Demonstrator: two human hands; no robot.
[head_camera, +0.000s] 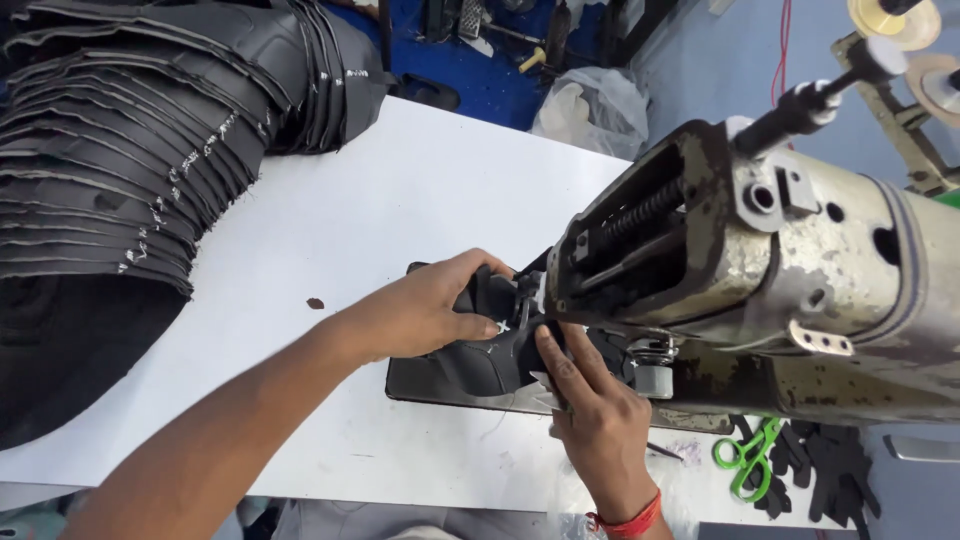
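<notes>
Broad white flat worktable (380, 190), pale blue floor (720, 60) beyond its far edge, blue mat (480, 70) there too, even bright light

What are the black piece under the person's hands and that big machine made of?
The black piece looks like leather or synthetic leather: matte, flexible, cut edges. The sewing machine looks like cast metal, its pale paint chipped and grimy. Both the left hand and right hand press the piece.

White table (400, 200), stacked black pieces (130, 150), sewing machine (760, 270), green scissors (748, 458)
</notes>
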